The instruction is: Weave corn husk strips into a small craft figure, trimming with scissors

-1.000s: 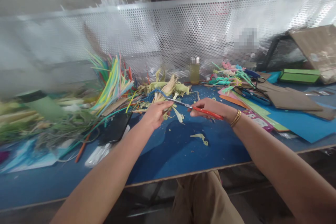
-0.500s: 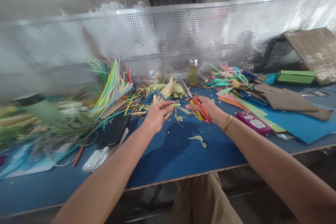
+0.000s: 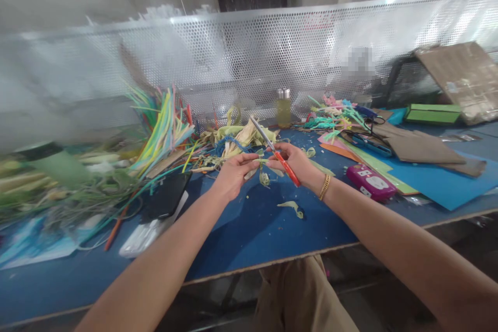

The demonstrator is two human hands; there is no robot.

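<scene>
My left hand (image 3: 235, 174) pinches one end of a pale green corn husk strip (image 3: 263, 161) between thumb and fingers. Closed around a pair of scissors (image 3: 287, 170) with red handles, my right hand (image 3: 301, 163) also has its fingertips at the strip's other side. The blades are together and point up and to the left, away from the strip. A curled piece of husk (image 3: 264, 179) hangs below the fingers. Another cut scrap (image 3: 291, 207) lies on the blue tabletop (image 3: 249, 238) nearer me. Just behind my hands is a pile of dry husks (image 3: 244, 140).
Coloured strips (image 3: 165, 135), a black phone (image 3: 165, 197) and a green roll (image 3: 52, 161) lie to the left. A glass jar (image 3: 284, 109) stands behind. At right are a magenta case (image 3: 370, 182), coloured paper (image 3: 436, 181) and cardboard (image 3: 424, 148). A perforated metal screen (image 3: 264, 57) runs along the back.
My right hand has moved left, bringing its fingertips to the strip beside my left hand. The scissors have turned, with their handles now closed together and the yellow inner side hidden.
</scene>
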